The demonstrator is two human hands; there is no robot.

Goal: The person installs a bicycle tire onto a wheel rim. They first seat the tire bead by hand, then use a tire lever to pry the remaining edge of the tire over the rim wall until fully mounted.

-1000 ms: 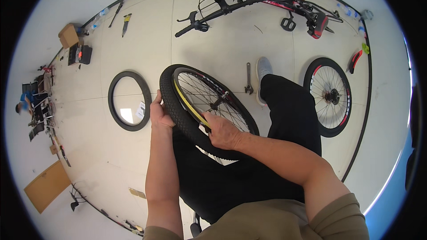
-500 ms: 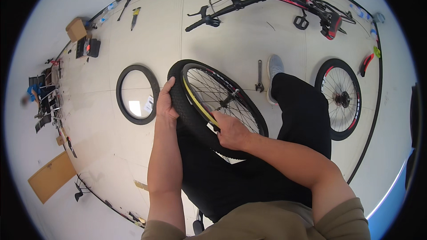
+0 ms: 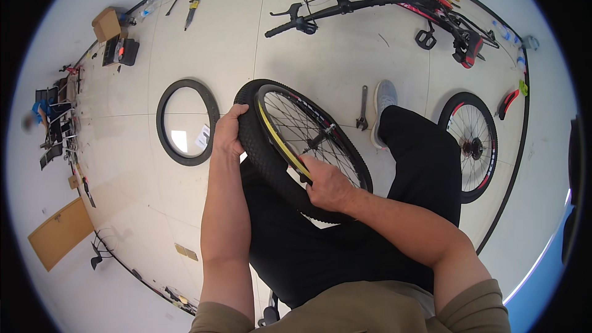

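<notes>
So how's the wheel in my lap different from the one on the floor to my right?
The lap wheel is gripped by the left hand and right hand; the floor wheel lies flat, untouched. The lap wheel's rim shows a yellow strip; the floor wheel's rim has red markings. Both are spoked, with black tyres.

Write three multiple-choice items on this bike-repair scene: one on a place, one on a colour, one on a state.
1. Where does the loose tyre lie?
A. flat on the floor left of the held wheel
B. on the bike frame
C. over the person's knee

2. What colour is the strip inside the rim of the held wheel?
A. blue
B. yellow
C. white

3. How is the left hand placed?
A. gripping the wheel's tyre
B. resting on the floor
C. holding the wrench

Key: 1 A, it rings bare floor beside the wheel; 2 B, a yellow band follows the rim; 3 A, its fingers wrap the tread.
</notes>
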